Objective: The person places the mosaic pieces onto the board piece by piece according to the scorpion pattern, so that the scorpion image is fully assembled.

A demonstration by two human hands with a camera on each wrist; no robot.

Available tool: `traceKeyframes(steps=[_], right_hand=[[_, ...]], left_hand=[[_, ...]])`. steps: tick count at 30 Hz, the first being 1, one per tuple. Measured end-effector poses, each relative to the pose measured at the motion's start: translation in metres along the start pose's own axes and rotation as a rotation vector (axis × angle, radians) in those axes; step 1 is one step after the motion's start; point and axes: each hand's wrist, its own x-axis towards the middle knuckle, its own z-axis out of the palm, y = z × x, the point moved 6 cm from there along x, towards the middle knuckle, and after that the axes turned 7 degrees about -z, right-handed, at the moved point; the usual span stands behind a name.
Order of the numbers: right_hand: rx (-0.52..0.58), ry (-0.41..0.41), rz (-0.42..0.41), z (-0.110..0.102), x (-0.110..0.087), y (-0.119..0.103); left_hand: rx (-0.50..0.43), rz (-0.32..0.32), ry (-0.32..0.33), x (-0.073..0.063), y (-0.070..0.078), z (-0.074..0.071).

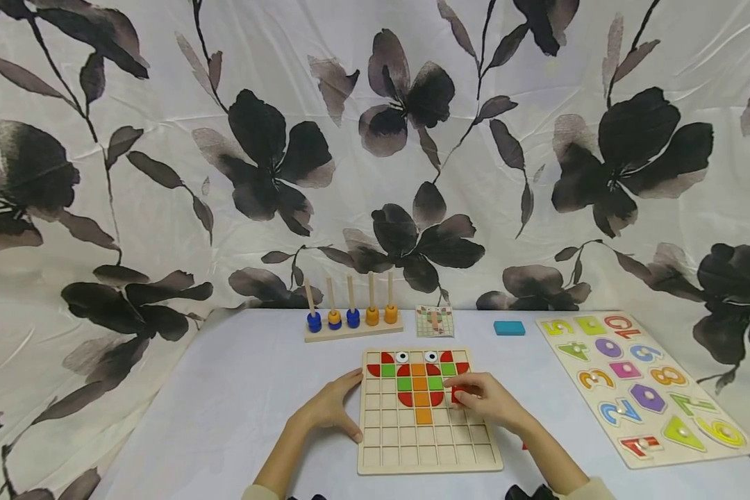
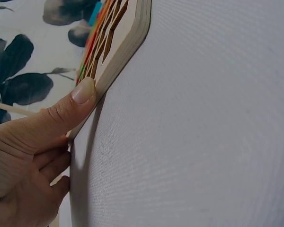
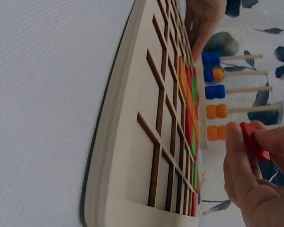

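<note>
A wooden grid board (image 1: 384, 455) lies on the table. Red rounded pieces, green squares, two eye pieces and a column of orange squares (image 1: 420, 383) fill some of its upper cells. Over the board's right side, my right hand (image 1: 490, 399) pinches a red piece (image 3: 254, 142) between thumb and fingers. My left hand (image 1: 326, 404) spreads along the board's left edge, thumb toward the front and fingers toward the back. In the left wrist view the thumb (image 2: 68, 109) rests against the board's side.
Behind the board stand a peg stand (image 1: 353, 333) with blue and orange beads and a small pattern card (image 1: 435, 321). A teal block (image 1: 509, 328) lies right of them. At far right is a number-and-shape puzzle board (image 1: 606, 375). Another red piece (image 1: 524, 446) peeks out beside my right forearm.
</note>
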Motion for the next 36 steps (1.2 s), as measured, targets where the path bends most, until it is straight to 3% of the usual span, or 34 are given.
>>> traceKeyframes(steps=[5, 12, 21, 28, 32, 36], right_hand=[[0.006, 0.019, 0.01, 0.003, 0.001, -0.003], [0.098, 0.101, 0.046, 0.01, 0.001, -0.005], [0.155, 0.05, 0.008, 0.026, 0.003, -0.008], [-0.014, -0.097, -0.099, 0.046, 0.006, -0.015], [-0.1, -0.127, -0.124, 0.056, 0.007, -0.014], [-0.202, -0.129, -0.098, 0.062, 0.007, -0.014]], left_hand=[[0.003, 0.005, 0.005, -0.001, 0.0, 0.0], [0.007, 0.007, 0.01, -0.001, 0.001, 0.0], [0.017, 0.018, 0.014, -0.004, 0.003, -0.001], [0.013, 0.018, 0.02, -0.006, 0.006, -0.002], [0.008, 0.011, 0.017, -0.005, 0.004, -0.001], [0.003, 0.013, 0.013, -0.004, 0.004, -0.001]])
